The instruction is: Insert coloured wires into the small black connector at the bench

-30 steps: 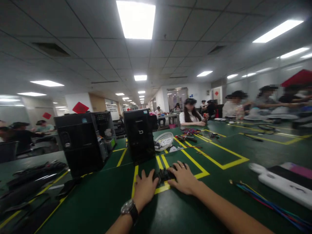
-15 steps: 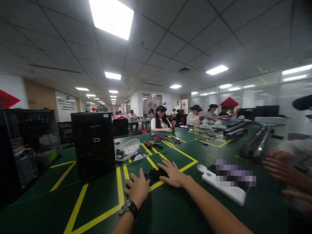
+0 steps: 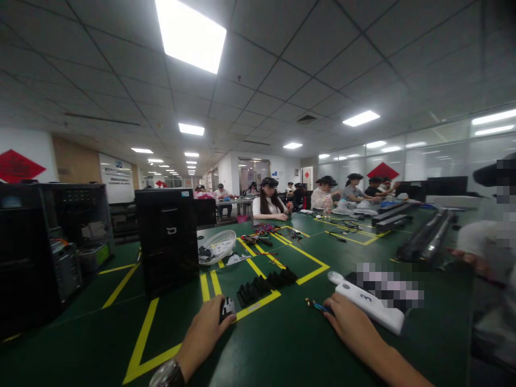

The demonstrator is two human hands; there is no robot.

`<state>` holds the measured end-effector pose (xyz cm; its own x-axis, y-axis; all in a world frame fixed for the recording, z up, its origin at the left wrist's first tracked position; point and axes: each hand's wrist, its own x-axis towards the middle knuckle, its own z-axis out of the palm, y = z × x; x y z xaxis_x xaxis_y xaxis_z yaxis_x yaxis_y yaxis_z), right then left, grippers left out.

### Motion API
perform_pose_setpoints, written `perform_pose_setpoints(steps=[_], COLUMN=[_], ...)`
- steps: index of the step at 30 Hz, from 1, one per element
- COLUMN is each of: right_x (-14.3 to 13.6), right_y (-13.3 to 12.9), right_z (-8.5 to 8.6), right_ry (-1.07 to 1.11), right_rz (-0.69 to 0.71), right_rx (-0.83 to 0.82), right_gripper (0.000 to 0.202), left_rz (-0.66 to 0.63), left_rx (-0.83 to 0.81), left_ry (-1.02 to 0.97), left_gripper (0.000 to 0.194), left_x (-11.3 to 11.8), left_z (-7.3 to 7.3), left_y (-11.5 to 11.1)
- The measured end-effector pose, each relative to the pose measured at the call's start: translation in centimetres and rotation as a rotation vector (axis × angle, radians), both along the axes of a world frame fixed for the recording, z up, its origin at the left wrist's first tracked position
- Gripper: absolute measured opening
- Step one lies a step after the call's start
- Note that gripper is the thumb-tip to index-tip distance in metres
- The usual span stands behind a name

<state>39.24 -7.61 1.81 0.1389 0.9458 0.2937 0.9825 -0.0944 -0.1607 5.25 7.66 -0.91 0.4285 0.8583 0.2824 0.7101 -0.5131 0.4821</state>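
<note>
Open-plan office workshop: tiled ceiling point(image 3: 282, 70), computer towers point(image 3: 167, 236), taped workbench point(image 3: 282, 344)

ceiling panel lights point(image 3: 191, 33) on | glass wall point(image 3: 443, 156) rt | green table point(image 3: 282, 349) w/ yellow tape lines

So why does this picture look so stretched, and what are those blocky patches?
Head view: a wide lens bends the ceiling panels and yellow tape lines outward; the panels glare white; the left hand and right hand look soft at the bottom edge; pixelated blocks hide co-workers' faces and something beside the white power strip.
</note>
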Motion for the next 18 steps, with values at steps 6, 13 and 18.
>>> perform_pose_setpoints(steps=[6, 13, 18], right_x=[1.4, 2.2, 1.5], right_y=[1.0, 1.2, 1.2], right_z=[0.4, 1.2, 2.9], right_ry=[0.136, 0.175, 0.132], right_rz=[-0.005, -0.038, -0.058], right_rx=[0.015, 0.053, 0.148], right_gripper=[0.016, 0.016, 0.026], left_rz=[0.001, -0.027, 0.041], left_rx=[-0.131, -0.506, -0.745], left_ry=[-0.323, -0.77, -1.133], left_gripper=[0.039, 0.042, 0.034], left_x=[-1.3, -3.1, -3.9], left_z=[2.0, 0.0, -0.1], left_y=[-5.0, -10.6, -11.5])
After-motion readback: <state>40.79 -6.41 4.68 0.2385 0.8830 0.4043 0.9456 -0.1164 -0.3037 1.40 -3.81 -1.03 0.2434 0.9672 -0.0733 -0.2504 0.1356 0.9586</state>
